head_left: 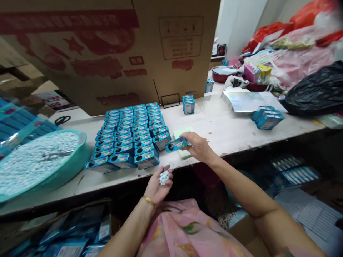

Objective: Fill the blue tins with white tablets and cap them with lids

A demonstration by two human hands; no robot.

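My left hand [160, 186], palm up in front of the table edge, is cupped around a small heap of pale blue-white balls [164, 177]. A small blue printed carton [175, 144] is pinched between the fingers of my right hand [198, 145]. That carton is tilted over a pale green flat device [184, 153], which it and my hand partly cover. To the left, several rows of similar blue cartons [131, 132] stand close together. A teal basin [83, 153] at the far left holds many more balls, with a metal scoop [57, 154] resting in them.
A large cardboard box [112, 53] rises behind the cartons. Small carton groups stand at the back [188, 104] and right [268, 117]. Black scissors [62, 120] lie near the basin. Bags, including a black one [316, 89], crowd the right. Blue packages [72, 246] sit below the table.
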